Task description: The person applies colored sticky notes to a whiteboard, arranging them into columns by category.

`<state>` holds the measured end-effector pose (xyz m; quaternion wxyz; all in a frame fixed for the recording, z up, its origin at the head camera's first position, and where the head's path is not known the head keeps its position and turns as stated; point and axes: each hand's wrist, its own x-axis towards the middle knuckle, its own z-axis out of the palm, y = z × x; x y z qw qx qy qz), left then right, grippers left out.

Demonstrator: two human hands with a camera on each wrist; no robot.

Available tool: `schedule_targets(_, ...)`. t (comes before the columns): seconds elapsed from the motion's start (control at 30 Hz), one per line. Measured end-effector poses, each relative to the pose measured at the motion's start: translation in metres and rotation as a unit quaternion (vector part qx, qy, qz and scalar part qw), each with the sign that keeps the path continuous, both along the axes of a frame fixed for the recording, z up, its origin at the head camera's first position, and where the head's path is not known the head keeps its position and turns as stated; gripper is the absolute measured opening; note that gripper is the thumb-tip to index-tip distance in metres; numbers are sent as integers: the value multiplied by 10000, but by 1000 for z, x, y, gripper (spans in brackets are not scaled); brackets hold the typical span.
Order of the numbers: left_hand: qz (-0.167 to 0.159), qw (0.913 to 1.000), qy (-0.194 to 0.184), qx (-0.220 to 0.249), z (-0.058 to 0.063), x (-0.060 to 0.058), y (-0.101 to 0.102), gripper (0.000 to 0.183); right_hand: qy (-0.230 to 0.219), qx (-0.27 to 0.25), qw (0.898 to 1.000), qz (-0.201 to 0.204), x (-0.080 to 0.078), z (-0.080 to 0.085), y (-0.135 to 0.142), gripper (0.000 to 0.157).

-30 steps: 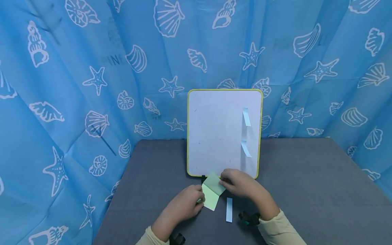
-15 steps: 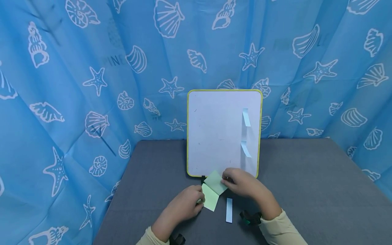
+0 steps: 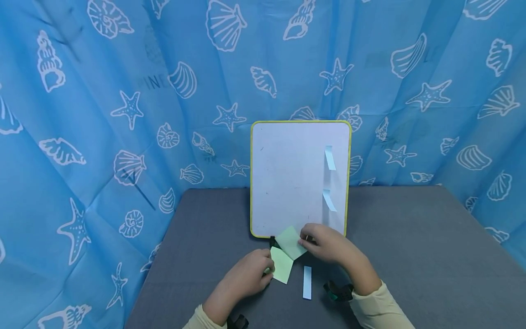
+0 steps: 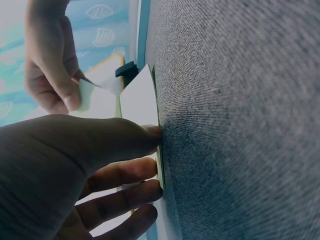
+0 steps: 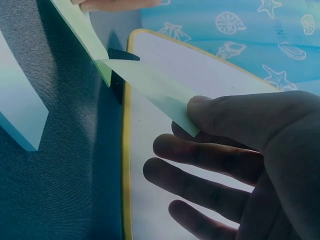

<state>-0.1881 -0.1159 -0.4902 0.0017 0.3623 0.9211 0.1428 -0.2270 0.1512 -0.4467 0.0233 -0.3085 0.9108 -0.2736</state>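
Note:
My left hand [image 3: 251, 272] pinches a light green sticky note pad [image 3: 281, 266] by its left side, low over the table; in the left wrist view the thumb lies on the pad [image 4: 141, 102] and fingers are behind it. My right hand [image 3: 322, 242] pinches one green sticky note [image 3: 291, 243] by its right corner, between thumb and index finger. That sheet is lifted off the pad's face and angled up in front of the whiteboard. In the right wrist view, the note's [image 5: 155, 87] far end still meets the pad [image 5: 87, 37] at its edge.
A yellow-framed whiteboard [image 3: 287, 173] stands behind the hands, with a black foot [image 3: 273, 242] at its base. Two pale blue strips [image 3: 330, 158] hang on its right side. A narrow pale blue pad [image 3: 307, 282] lies on the grey table [image 3: 394, 237], between the forearms.
My right hand has moved slightly up and right, drawing the green note further from the pad and widening the angle between them. My left hand has held still.

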Motion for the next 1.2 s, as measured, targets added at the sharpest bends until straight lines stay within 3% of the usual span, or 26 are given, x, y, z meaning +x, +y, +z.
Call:
schedule_targets(0.5,65,9997,-75,-210,3,0,3,4,-107,-42,9998,-167,1,9,3,9)
schedule_targets(0.83,-55,9986,428,-294,3,3,2,8,-65,-77,9996,-270,2,15,7,9)
schedule_targets(1.2,-121,9963,345,-782,13,8,5,7,212,-204,9994,-206,3,18,7,10)
